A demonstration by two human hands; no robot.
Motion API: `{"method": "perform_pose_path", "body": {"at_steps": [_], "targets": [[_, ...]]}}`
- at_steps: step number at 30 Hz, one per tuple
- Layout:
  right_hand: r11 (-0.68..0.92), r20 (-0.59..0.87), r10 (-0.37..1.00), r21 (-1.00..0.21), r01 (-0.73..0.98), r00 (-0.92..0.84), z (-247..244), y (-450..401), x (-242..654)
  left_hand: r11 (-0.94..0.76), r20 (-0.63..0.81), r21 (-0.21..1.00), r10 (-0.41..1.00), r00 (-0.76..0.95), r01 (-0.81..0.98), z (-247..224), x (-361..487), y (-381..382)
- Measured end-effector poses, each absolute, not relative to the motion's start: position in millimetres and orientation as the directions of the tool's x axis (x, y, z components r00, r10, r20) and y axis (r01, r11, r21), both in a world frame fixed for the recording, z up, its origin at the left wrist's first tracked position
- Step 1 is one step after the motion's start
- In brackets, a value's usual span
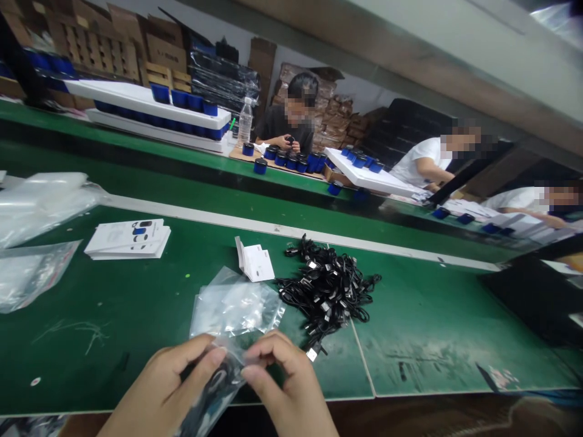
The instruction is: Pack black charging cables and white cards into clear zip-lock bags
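Observation:
Both my hands pinch the top edge of a clear plastic bag near the front edge of the green table. My left hand grips its left corner between thumb and fingers, and my right hand grips the right corner. Something dark, partly hidden by my left hand, shows inside the bag. Just beyond my fingers lie several flat clear bags. Right of them is a tangled pile of black USB cables. Folded white leaflets stand behind the bags.
A stack of printed booklets lies at left, beside larger plastic packs. Across the raised green ledge are blue-and-black round items, white trays and a plastic bottle. Several people work beyond it. A dark box stands at right.

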State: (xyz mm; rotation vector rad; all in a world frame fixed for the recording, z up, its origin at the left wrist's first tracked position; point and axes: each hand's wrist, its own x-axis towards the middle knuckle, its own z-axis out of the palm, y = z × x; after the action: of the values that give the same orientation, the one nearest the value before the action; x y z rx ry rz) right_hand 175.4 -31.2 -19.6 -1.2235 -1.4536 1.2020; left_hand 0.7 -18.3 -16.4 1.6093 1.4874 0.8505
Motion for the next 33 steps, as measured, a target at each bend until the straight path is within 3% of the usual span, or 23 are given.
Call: {"method": "perform_pose_path", "body": {"at_steps": [3,8,11,15,21,24,29,33], "targets": [[-0.05,-0.056,0.997,-0.99,0.135,-0.045,-20.5,-28.9,174.2,0.02,-0.048,0.917,0.997,0.06,0.399,-18.1,2.4,-21.8],[0.038,0.024,0.996,-0.983,0.181,-0.081,-24.8,-28.3,172.3,0.129,-0.115,0.952,0.991,-0.068,0.278,-18.6,4.8,-25.7],[0.02,0.012,0.997,-0.994,0.111,-0.077,-28.2,-29.4,172.7,0.174,-0.161,0.959,0.984,-0.076,0.224,-20.0,5.1,-25.1],[0.013,0.01,0.995,-1.0,0.026,-0.097,-27.5,-28.1,174.3,0.194,-0.183,0.964,0.98,-0.075,0.182,-24.2,5.0,-24.1],[-0.023,-0.032,0.99,-0.997,0.069,-0.138,-25.1,-28.1,172.9,0.194,-0.18,0.959,0.98,-0.084,0.207,-25.0,4.9,-26.7],[-0.058,-0.054,0.992,-0.998,-0.033,-0.11,-31.2,-29.5,167.6,0.237,-0.235,0.956,0.971,-0.035,0.172,-25.5,6.6,-26.2],[-0.046,-0.036,0.997,-0.986,-0.159,-0.063,-41.8,-32.1,154.1,0.217,-0.257,0.955,0.945,0.203,0.201,-33.5,7.5,-21.6],[0.043,0.049,0.998,-0.99,-0.135,-0.047,-44.8,-31.8,150.9,0.274,-0.302,0.943,0.943,0.138,0.191,-35.9,10.7,-24.6]]}}
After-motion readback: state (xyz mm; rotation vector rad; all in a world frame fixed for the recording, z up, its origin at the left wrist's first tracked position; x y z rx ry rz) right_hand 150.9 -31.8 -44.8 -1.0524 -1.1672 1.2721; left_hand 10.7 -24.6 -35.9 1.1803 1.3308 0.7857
